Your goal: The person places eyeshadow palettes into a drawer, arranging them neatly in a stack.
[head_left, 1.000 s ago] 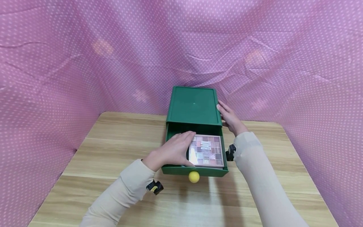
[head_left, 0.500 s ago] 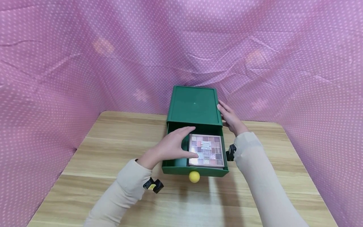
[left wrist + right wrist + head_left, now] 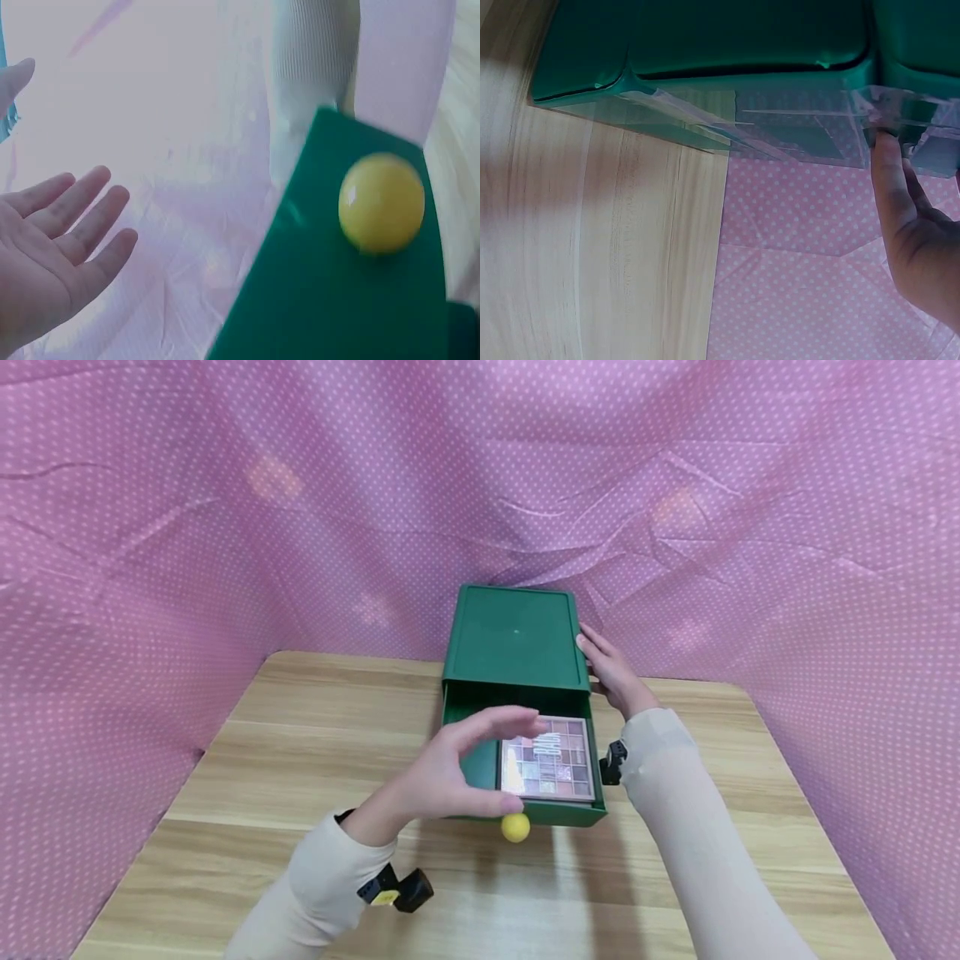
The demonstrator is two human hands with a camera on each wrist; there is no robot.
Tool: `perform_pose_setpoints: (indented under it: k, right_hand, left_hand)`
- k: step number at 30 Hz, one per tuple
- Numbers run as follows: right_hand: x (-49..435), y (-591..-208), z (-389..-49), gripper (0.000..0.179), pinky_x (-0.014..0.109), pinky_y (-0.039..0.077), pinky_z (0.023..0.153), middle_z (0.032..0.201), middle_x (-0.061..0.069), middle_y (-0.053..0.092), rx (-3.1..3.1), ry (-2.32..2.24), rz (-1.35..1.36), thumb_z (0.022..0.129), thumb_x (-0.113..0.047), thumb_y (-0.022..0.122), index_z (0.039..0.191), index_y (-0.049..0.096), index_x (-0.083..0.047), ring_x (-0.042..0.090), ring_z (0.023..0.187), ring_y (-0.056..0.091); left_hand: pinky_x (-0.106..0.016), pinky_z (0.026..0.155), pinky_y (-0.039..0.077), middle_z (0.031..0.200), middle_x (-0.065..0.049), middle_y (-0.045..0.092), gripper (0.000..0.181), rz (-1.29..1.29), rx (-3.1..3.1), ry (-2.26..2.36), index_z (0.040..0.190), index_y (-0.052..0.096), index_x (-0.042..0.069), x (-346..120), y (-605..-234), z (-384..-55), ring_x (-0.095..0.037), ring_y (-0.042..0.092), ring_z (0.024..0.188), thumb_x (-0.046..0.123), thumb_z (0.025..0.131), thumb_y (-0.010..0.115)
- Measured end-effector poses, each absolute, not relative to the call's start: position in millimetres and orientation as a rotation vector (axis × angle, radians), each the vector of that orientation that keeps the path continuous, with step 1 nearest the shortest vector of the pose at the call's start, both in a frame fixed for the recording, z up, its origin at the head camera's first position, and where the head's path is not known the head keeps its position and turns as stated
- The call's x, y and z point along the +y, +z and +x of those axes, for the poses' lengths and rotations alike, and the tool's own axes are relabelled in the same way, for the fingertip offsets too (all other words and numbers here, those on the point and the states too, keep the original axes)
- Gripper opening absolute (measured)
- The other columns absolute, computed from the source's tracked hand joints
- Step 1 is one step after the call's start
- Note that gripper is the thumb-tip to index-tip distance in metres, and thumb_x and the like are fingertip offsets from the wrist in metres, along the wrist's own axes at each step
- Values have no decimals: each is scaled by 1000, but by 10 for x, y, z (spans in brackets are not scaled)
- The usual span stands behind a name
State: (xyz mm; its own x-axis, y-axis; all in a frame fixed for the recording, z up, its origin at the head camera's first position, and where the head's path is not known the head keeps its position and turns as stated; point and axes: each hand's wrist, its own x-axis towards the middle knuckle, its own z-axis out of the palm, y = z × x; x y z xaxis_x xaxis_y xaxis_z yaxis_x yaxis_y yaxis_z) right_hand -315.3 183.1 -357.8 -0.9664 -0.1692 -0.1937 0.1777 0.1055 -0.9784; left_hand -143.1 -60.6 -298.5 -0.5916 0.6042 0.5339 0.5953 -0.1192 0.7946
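In the head view a green drawer unit (image 3: pixel 517 635) stands at the table's back with its top drawer (image 3: pixel 570 815) pulled out. A yellow ball knob (image 3: pixel 515 829) sits on the drawer's front. An eyeshadow palette (image 3: pixel 562 766) with a grid of pink and purple shades lies flat in the drawer's right part. Above the drawer's left side my left hand (image 3: pixel 431 777) hangs with thumb and fingers spread, holding nothing; the left wrist view shows its palm bare beside the drawer front. My right hand (image 3: pixel 613 675) rests its extended fingers against the unit's right side.
Strips of clear tape (image 3: pixel 795 124) run down the unit's side in the right wrist view. The wooden table (image 3: pixel 322 735) extends on both sides of the unit. Pink dotted cloth (image 3: pixel 375 527) hangs behind and around it.
My left hand has let go of the palette's left edge, lifted, and drawn back toward the front left with its fingers spread wider. The palette and my right hand have stayed in place.
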Motion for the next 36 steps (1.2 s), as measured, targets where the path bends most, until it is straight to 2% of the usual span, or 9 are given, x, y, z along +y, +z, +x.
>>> perform_pose_setpoints:
  k: [4, 12, 17, 21, 23, 26, 28, 33, 36]
  right_hand:
    - [1844, -3572, -3149, 56, 44, 40, 83, 126, 10, 37, 2123, -1940, -8, 85, -47, 41, 136, 20, -35, 27, 106, 44]
    - [1847, -3571, -3159, 55, 44, 39, 84, 128, 9, 35, 2133, -1929, 5, 85, -47, 41, 136, 21, -37, 27, 107, 43]
    - [1850, -3564, -3154, 55, 44, 39, 84, 126, 9, 36, 2133, -1934, 5, 86, -47, 40, 136, 20, -36, 27, 106, 43]
    - [1845, -3568, -3154, 56, 43, 40, 82, 123, 11, 39, 2130, -1940, 1, 86, -46, 40, 137, 20, -34, 27, 104, 45]
    - [1844, -3567, -3151, 56, 42, 41, 82, 123, 11, 40, 2127, -1944, -3, 86, -46, 41, 137, 20, -34, 27, 103, 46]
    - [1846, -3564, -3146, 55, 43, 39, 83, 122, 12, 40, 2122, -1947, -8, 86, -46, 41, 136, 20, -35, 27, 104, 46]
    - [1845, -3560, -3143, 54, 44, 38, 84, 122, 11, 40, 2121, -1948, -11, 87, -46, 40, 136, 21, -35, 27, 104, 45]
    - [1843, -3562, -3146, 53, 43, 38, 84, 121, 11, 41, 2124, -1945, 2, 87, -46, 40, 135, 22, -36, 26, 104, 45]
    - [1845, -3567, -3149, 54, 43, 39, 84, 121, 11, 40, 2126, -1939, 5, 87, -46, 40, 136, 20, -35, 26, 104, 45]
  left_hand:
    - [-42, 92, 32, 117, -18, 49, 64, 1544, 1884, 1935, 123, 38, -4, -566, -2975, -1330, -27, 43, 109, 30, 76, 65]
    - [-44, 93, 30, 116, -20, 48, 65, 1693, 1693, 1881, 125, 34, -5, -505, -3077, -1185, -28, 43, 109, 33, 80, 60]
    - [-43, 95, 27, 115, -21, 49, 65, 1625, 1628, 1857, 125, 34, -6, -463, -3163, -1121, -26, 45, 108, 30, 79, 62]
    - [-41, 94, 31, 115, -20, 50, 62, 1549, 1603, 1855, 125, 35, -4, -437, -3257, -1075, -25, 46, 106, 29, 79, 62]
    - [-41, 93, 31, 115, -18, 50, 59, 1507, 1582, 1852, 125, 36, -3, -424, -3306, -1049, -24, 46, 107, 25, 79, 62]
    - [-39, 94, 31, 116, -14, 50, 57, 1468, 1550, 1841, 125, 37, -2, -402, -3379, -1009, -23, 45, 108, 10, 76, 63]
    - [-39, 94, 30, 116, -14, 51, 56, 1430, 1524, 1838, 125, 37, -2, -387, -3430, -984, -22, 45, 108, 7, 75, 63]
    - [-38, 94, 32, 115, -16, 50, 54, 1284, 1468, 1829, 123, 39, -2, -369, -3580, -925, -22, 46, 107, 24, 80, 61]
    - [-37, 93, 34, 115, -16, 51, 53, 1203, 1469, 1820, 122, 40, -2, -377, -3668, -896, -22, 47, 106, 26, 81, 60]
